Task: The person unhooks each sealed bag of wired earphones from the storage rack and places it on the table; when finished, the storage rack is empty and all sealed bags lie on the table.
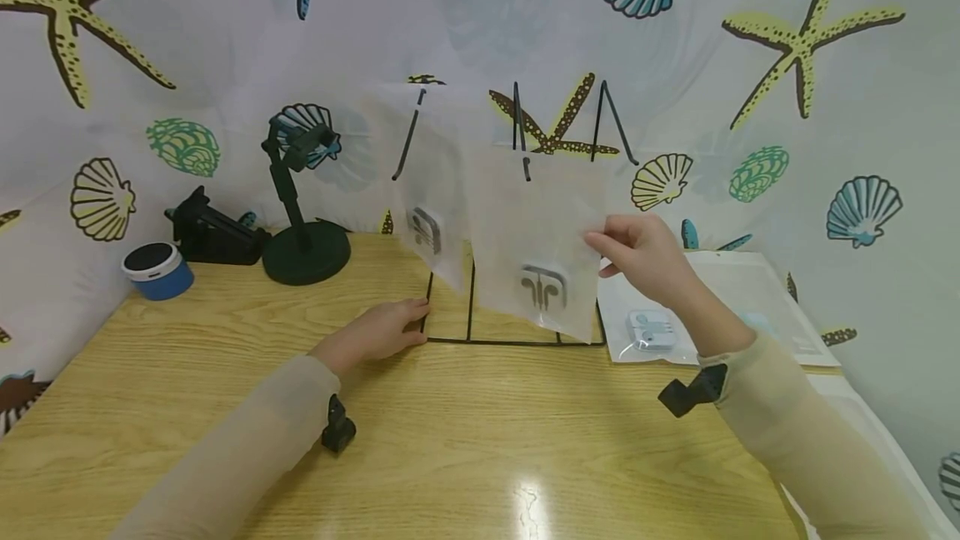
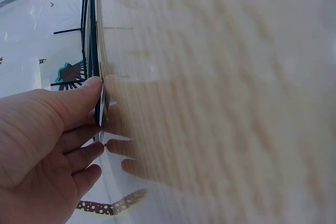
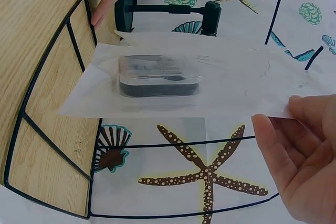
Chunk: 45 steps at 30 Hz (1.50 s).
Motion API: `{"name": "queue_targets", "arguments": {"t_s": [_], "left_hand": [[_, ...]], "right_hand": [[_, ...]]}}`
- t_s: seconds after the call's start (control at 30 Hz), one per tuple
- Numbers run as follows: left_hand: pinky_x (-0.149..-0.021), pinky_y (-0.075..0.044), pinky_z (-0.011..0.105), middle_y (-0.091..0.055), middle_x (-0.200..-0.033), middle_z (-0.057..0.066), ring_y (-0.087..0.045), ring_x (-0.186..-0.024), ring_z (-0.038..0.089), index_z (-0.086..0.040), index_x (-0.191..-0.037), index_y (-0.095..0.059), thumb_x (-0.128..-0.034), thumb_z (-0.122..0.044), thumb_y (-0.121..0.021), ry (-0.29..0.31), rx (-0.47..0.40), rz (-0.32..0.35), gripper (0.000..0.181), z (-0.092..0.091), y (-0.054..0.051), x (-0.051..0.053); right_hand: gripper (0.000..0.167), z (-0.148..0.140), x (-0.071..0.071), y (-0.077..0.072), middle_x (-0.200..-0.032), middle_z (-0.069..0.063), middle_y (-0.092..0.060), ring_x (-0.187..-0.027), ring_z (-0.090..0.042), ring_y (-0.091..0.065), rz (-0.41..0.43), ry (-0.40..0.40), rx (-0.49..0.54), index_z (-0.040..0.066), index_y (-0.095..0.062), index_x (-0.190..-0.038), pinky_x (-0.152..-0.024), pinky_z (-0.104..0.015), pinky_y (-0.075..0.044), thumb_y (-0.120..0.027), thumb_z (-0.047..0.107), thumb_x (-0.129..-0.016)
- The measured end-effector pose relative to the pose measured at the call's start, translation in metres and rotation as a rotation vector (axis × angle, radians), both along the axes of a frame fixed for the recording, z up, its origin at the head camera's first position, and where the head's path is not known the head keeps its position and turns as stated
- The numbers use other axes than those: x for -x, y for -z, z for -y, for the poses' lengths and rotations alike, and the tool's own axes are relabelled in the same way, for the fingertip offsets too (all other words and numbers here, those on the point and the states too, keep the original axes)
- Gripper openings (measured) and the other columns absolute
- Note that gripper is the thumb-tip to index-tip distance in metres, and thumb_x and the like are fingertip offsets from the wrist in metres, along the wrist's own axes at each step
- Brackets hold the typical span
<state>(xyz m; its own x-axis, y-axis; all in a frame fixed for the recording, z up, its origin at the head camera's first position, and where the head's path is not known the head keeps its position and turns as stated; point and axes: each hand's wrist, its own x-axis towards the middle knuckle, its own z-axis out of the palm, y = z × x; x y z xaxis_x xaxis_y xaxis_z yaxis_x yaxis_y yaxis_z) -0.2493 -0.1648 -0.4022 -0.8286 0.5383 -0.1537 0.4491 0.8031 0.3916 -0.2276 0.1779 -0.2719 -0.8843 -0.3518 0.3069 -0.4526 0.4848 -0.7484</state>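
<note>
While, in the head view, the right hand pinches an earphone bag hanging on the wire rack, tugging could tip that rack should the left hand pinching it (left wrist view) slip, or tear the bag's fingertip-held edge (right wrist view).

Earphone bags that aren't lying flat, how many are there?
2: the left bag and, beside it, the right bag, pinched by the right hand. More could be hidden behind them.
</note>
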Motion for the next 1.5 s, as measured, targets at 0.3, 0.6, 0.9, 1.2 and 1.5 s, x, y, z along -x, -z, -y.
{"name": "queue_targets", "arguments": {"t_s": [0.3, 0.6, 0.9, 1.2, 1.5], "left_hand": [[-0.102, -0.030, 0.048, -0.031, -0.143, 0.022, -0.030, -0.129, 0.037, 0.006, -0.138, -0.036, -0.0931, -0.019, -0.057, -0.005, 0.007, 0.001, 0.055, 0.000, -0.001, 0.000], [-0.103, -0.029, 0.047, -0.031, -0.143, 0.022, -0.030, -0.129, 0.037, 0.006, -0.138, -0.036, -0.0928, -0.019, -0.057, -0.002, -0.001, -0.008, 0.056, 0.000, -0.001, 0.000], [-0.103, -0.028, 0.047, -0.031, -0.143, 0.021, -0.029, -0.130, 0.036, 0.006, -0.138, -0.036, -0.0929, -0.019, -0.057, 0.006, -0.001, -0.019, 0.056, 0.001, 0.000, -0.001], [-0.104, -0.028, 0.047, -0.029, -0.144, 0.020, -0.027, -0.131, 0.035, 0.005, -0.139, -0.035, -0.0931, -0.020, -0.057, -0.012, 0.003, 0.011, 0.057, 0.000, 0.000, 0.000], [-0.104, -0.028, 0.047, -0.030, -0.144, 0.021, -0.028, -0.131, 0.035, 0.006, -0.138, -0.035, -0.0929, -0.019, -0.057, 0.003, -0.002, 0.004, 0.056, 0.000, 0.000, 0.001]], "right_hand": [[0.021, -0.004, -0.010, -0.001, -0.070, -0.009, -0.061, -0.061, -0.020, -0.057, -0.023, -0.017, -0.013, -0.001, -0.061, -0.075, -0.059, -0.029, -0.055, -0.056, 0.009, -0.093], [0.017, -0.007, -0.021, -0.004, -0.084, -0.012, -0.067, -0.063, -0.017, -0.062, -0.028, -0.031, -0.027, -0.002, -0.067, -0.083, -0.059, -0.028, -0.055, -0.056, 0.007, -0.092], [0.023, -0.013, -0.030, -0.005, -0.071, -0.008, -0.062, -0.062, -0.017, -0.062, -0.024, -0.084, -0.021, 0.000, -0.061, -0.070, -0.058, -0.030, -0.055, -0.057, 0.006, -0.092], [0.015, -0.029, -0.045, -0.002, -0.074, -0.011, -0.058, -0.063, -0.016, -0.060, 0.055, -0.094, 0.015, -0.005, -0.065, -0.080, -0.057, -0.032, -0.055, -0.058, 0.003, -0.091], [0.014, -0.049, -0.058, 0.006, -0.072, -0.010, -0.057, -0.063, -0.016, -0.062, 0.129, -0.159, 0.081, -0.011, -0.064, -0.088, -0.057, -0.033, -0.055, -0.054, -0.001, -0.091]]}}
